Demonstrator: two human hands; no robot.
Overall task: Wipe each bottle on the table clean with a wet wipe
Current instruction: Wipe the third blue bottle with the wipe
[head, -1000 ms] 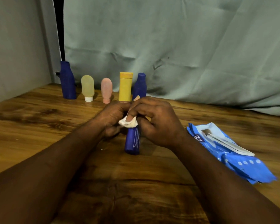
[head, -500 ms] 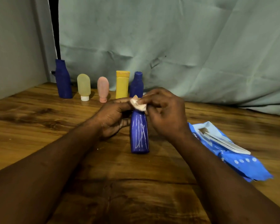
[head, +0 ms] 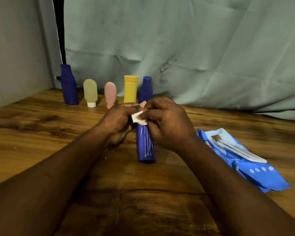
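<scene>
— What sits nearest the person?

— A brown wooden table (head: 41,150), with both bare forearms reaching out over it. Between the hands stands a slim deep-blue plastic bottle (head: 146,147), base down on the wood around the table's middle and leaning slightly. Thin white streaks run down its near side, and its top is hidden by the fingers.

— Any label on it?

— None that can be read. The only writing is to the right, on a crumpled blue plastic wet-wipe pack (head: 245,160) lying flat with its white flap raised: a few white letters starting with "m", the rest too small to tell.

— And the hands?

— They meet at the bottle's upper part. The right hand (head: 167,123) has its fingers curled, pinching a small crumpled white wet wipe (head: 137,117) against the bottle near its top. The left hand (head: 119,123) has its fingers clenched round the upper bottle from the left, thumb touching the wipe.

— What lies further back?

— A row of five along the far edge. From the left: a tall dark-blue shouldered bottle (head: 68,86), a pale yellow translucent bottle (head: 90,92) standing on its white cap, a pink rounded tube (head: 110,94), a yellow flat-topped bottle (head: 130,90), and a second dark-blue bottle (head: 146,90) just behind the hands. Behind them hangs a wrinkled grey-green cloth (head: 177,48).
</scene>
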